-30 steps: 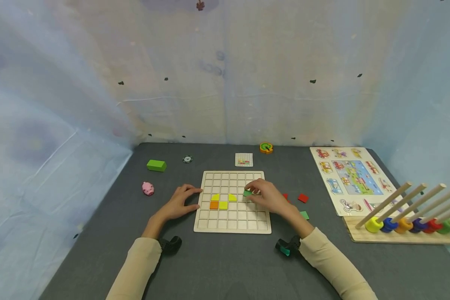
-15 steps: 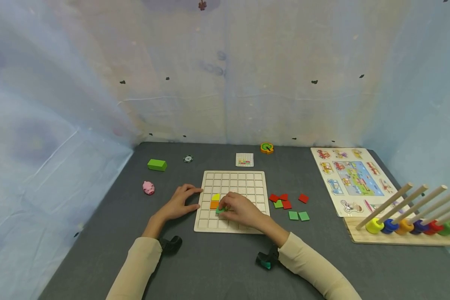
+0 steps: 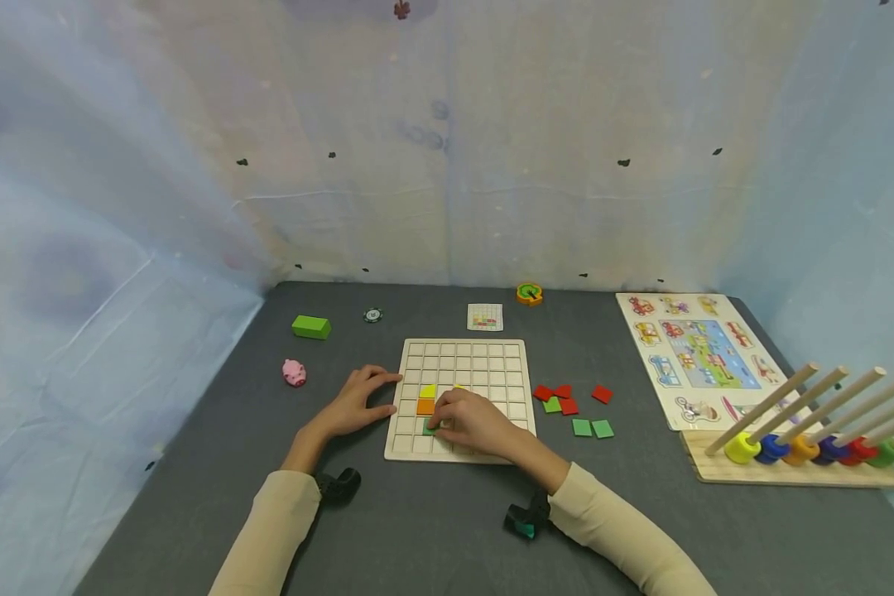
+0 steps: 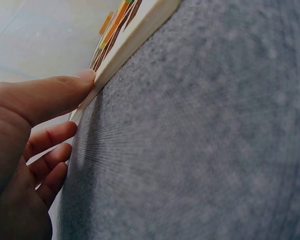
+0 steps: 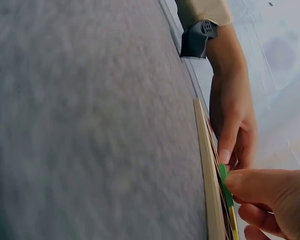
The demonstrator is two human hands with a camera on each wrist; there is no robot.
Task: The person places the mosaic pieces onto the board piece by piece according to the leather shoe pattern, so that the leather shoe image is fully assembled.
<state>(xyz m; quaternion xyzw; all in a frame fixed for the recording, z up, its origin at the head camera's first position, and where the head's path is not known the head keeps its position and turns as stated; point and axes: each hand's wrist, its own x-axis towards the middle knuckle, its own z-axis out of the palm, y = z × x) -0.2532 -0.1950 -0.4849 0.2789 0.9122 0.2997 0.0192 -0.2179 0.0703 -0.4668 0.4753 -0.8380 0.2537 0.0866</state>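
Observation:
A wooden grid board (image 3: 492, 364) lies flat on the dark table. At its left edge my left hand (image 3: 356, 401) rests, thumb and fingertips touching the rim with the fingers fairly straight. My right hand (image 3: 473, 420) is over the board and pinches a green square tile (image 5: 223, 175) at a cell just below the orange tile (image 3: 425, 406). Whether that tile lies fully down in the cell I cannot tell. A yellow tile (image 3: 428, 390) sits above the orange one. Other yellow pieces on the board are mostly hidden behind the right hand.
Several loose red tiles (image 3: 602, 394) and green tiles (image 3: 582, 428) lie right of the board. Behind it is a small pattern card (image 3: 485, 317). A peg stacker (image 3: 805, 468) and picture puzzle (image 3: 685, 356) stand right; a pink pig (image 3: 294, 372) and green block (image 3: 311, 327) lie left.
My right hand has carried the green tile leftward across the board and down to the cell below the orange tile. The left hand has stayed at the board's edge.

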